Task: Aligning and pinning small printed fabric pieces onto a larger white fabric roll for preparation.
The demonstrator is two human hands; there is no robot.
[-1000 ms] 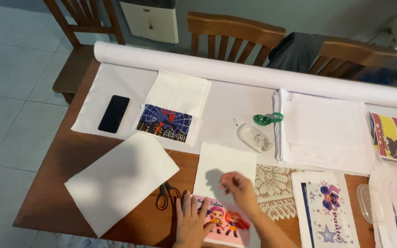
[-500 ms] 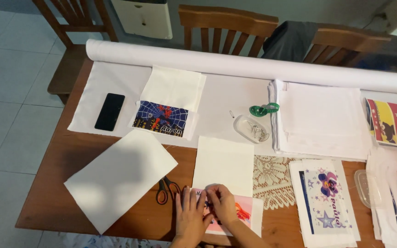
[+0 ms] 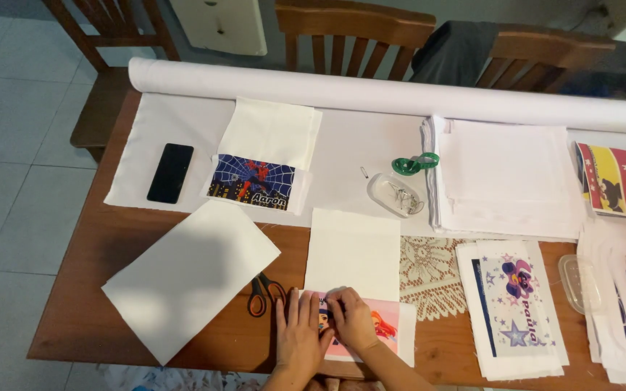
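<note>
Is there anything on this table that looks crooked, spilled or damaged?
Nothing looks spilled or damaged. Only the large white fabric sheet lies askew, turned at an angle to the table edge, with one corner over that edge. The left hand and right hand rest on the pink printed panel, which lies straight.

Head camera, looking steeply down from above the near edge of the wooden table point(image 3: 110, 239).

A single view, held high enough to take in nearly the whole tabletop: the person's hands sit at the bottom centre, the white fabric roll point(image 3: 371, 94) and chairs point(image 3: 356, 36) lie far, tiled floor shows left, and the right end is cut off.
</note>
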